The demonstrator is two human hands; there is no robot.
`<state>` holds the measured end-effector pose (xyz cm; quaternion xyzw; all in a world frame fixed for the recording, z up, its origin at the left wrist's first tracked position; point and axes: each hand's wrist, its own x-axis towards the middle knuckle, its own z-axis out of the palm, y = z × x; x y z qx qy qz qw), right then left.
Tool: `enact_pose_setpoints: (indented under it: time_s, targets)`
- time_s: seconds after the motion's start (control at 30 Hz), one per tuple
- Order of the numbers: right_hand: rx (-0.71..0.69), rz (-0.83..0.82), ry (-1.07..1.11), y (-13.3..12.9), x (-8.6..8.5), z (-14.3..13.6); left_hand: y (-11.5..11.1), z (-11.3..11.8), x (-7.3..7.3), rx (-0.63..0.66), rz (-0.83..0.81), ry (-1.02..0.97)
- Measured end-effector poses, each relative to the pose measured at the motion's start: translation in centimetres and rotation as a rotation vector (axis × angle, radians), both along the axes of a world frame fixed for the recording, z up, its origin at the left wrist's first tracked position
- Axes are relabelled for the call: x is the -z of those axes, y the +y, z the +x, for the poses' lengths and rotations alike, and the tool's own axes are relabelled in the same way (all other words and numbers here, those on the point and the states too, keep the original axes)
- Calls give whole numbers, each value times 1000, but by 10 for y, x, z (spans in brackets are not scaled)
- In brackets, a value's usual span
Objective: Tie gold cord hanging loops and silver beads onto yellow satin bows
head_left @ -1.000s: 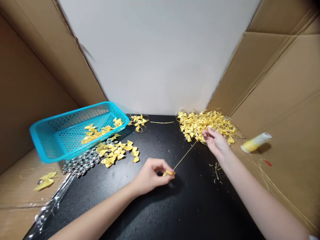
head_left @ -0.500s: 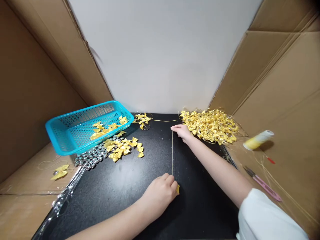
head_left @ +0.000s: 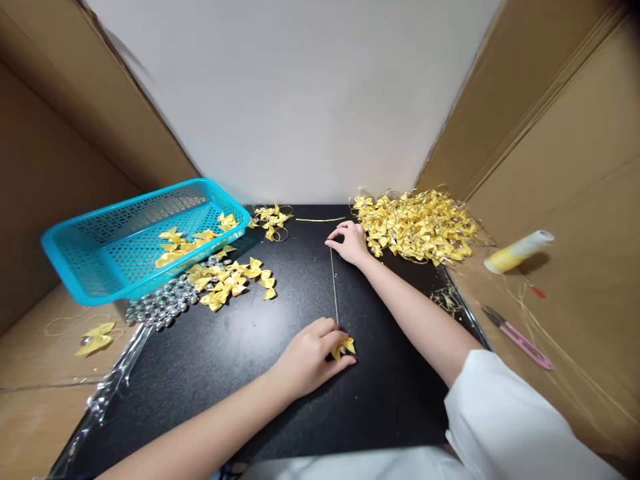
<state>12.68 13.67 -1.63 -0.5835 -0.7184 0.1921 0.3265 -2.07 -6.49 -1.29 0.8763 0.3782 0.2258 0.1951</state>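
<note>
A small yellow ribbon bow [head_left: 345, 347] is at the fingers of my left hand [head_left: 313, 353], low over the black tabletop. Its index finger curls over the bow, while the thumb sticks out just below. From the bow a thin gold cord [head_left: 335, 287] runs nearly straight away from me. At the far end of that cord, my right hand [head_left: 351, 244] pinches it between thumb and index finger. Part of the bow is hidden behind my left fingers.
A turquoise basket [head_left: 107, 250] holds several yellow bows. Silver beads [head_left: 163, 303] and loose bows [head_left: 225, 283] lie before it. At the back right is a heap of corded bows [head_left: 415, 223]. Pink-handled snips [head_left: 523, 343] and a yellow-white spool [head_left: 517, 252] lie right.
My left fingers have loosened and spread a little, showing more of the bow. My right hand still pinches the cord, its other fingers now more raised. The whole view has shifted slightly.
</note>
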Motion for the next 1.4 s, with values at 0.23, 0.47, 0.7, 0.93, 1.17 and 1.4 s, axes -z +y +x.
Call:
enact_pose_setpoints:
  time_s: [0.23,0.47,0.7,0.93,1.17,1.4]
  targets:
    - [-2,29,-48,0,3,0,-8,-3,-2,46,-93,-106]
    - [-12,57,-66,-2,3,0,-11,-2,-5,45,-52,-54]
    - [-59,104,-112,-5,1,-3,-9,-4,-16,-12,6,47]
    - [-132,139,-171,-8,-5,-5,-5,-7,-13,-22,-75,-57]
    - [-123,169,-171,16,-26,-9,-3,-13,-16,-94,-126,-248]
    - [-142,148,-261,25,-22,-13,-4,-12,-14,-109,-123,-159]
